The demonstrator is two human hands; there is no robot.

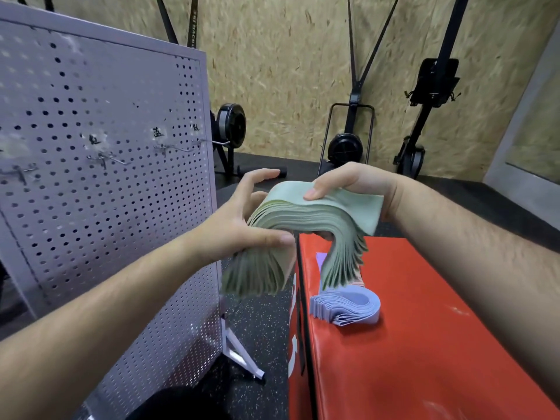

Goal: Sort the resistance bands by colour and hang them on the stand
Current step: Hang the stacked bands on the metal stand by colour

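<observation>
- Green resistance bands, a thick stack, are held in the air between the pegboard stand and the red box, arched so both ends droop.
- Right hand clamps the arch's crest, thumb on top.
- Left hand closes thumb and fingers round the left drooping end and is nearer the stand.
- Labelled hooks, the rightmost hook included, lie up and left of the grip, all bare, their tips pointing out from the board.
- Open air separates the stack from the board's edge. The right end hangs just over the box's corner, near the purple bands.
</observation>
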